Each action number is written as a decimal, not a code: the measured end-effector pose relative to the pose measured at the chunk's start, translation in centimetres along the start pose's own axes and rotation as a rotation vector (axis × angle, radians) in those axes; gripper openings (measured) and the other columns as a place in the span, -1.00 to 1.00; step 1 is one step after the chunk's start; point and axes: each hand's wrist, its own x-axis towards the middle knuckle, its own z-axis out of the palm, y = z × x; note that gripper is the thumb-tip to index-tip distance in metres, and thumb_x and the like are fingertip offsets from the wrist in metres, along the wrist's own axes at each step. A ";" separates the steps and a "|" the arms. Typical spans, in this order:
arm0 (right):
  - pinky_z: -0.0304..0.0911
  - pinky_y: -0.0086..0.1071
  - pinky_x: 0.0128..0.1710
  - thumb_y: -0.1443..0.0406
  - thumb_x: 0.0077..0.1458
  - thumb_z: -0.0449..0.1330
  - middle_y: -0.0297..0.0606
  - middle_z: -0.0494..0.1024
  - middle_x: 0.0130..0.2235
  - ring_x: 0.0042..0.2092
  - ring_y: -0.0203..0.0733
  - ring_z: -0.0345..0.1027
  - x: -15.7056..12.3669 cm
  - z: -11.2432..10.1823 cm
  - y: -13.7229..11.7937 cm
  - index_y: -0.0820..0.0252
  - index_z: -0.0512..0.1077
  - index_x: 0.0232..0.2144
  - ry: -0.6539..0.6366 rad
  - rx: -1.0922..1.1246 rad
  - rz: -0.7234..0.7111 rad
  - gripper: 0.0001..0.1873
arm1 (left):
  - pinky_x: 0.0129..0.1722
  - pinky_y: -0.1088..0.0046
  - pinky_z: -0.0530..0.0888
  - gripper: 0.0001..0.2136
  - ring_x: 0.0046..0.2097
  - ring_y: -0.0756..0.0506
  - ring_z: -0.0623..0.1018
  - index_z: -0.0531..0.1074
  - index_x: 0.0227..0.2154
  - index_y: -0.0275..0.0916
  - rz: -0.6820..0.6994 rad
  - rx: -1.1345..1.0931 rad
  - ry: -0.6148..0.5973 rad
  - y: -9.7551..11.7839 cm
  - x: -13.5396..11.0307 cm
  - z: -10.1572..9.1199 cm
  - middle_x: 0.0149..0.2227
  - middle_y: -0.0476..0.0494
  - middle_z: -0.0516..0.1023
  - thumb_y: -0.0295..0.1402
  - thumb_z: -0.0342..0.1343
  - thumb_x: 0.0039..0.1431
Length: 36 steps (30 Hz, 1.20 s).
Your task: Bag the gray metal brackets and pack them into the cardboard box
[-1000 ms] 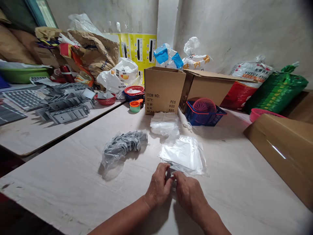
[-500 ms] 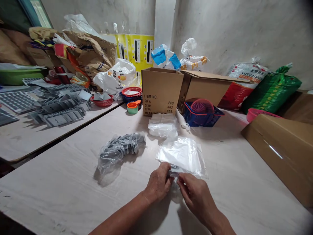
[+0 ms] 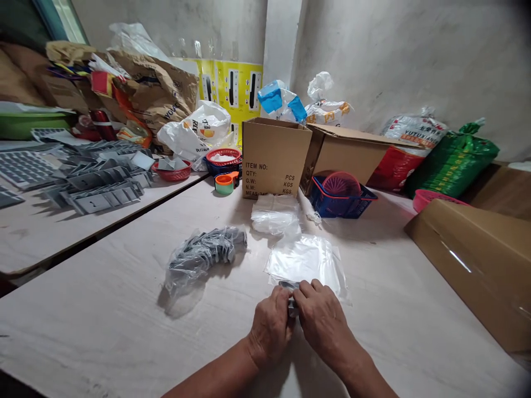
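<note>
My left hand and my right hand sit close together at the near middle of the wooden table. Both pinch a small grey metal piece, which is mostly hidden by my fingers. Just beyond my fingers lies a flat clear plastic bag, its near edge at the metal piece. Left of my hands is a bundle of grey metal parts wrapped in clear plastic. A pile of folded clear bags lies farther ahead.
An open cardboard box and a blue basket stand at the table's far side. A large flat carton lies at the right. Grey perforated metal pieces cover the adjoining table on the left, behind its edge.
My right hand has closed in beside my left, and both now cover the grey piece. The view has tilted slightly; the bags and bundle have not visibly moved.
</note>
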 end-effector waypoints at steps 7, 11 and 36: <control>-0.02 -0.27 -0.44 0.53 -0.14 0.09 -0.26 0.37 -0.42 -0.36 -0.12 0.14 -1.1 0.8 0.9 0.13 0.31 -0.49 -0.005 -0.039 -0.089 -0.79 | -0.22 0.33 0.44 -0.53 -0.10 -0.17 0.40 0.16 -0.06 -0.26 0.032 -0.209 -0.174 -0.5 0.4 -2.6 -0.12 -0.27 0.31 -0.45 0.07 -0.10; -0.01 -0.29 -0.44 0.52 -0.18 0.09 -0.27 0.35 -0.42 -0.36 -0.13 0.15 -0.9 1.5 1.5 0.13 0.26 -0.53 0.027 0.016 -0.109 -0.80 | -0.24 0.33 0.41 -0.66 -0.21 -0.12 0.42 0.25 -0.12 -0.26 0.031 -0.148 -0.117 -1.2 2.0 -6.6 -0.20 -0.21 0.38 -0.36 0.08 -0.01; 0.13 -0.20 -0.13 0.17 0.07 0.13 -0.09 0.41 -0.14 -0.13 -0.03 0.26 14.0 12.4 -7.8 0.24 0.31 -0.10 0.161 0.388 0.112 -0.63 | -0.24 0.44 0.32 -0.67 -0.20 -0.10 0.46 0.38 -0.17 -0.11 -0.478 0.292 -0.406 -15.8 10.2 -14.6 -0.25 -0.05 0.52 -0.08 -0.13 0.15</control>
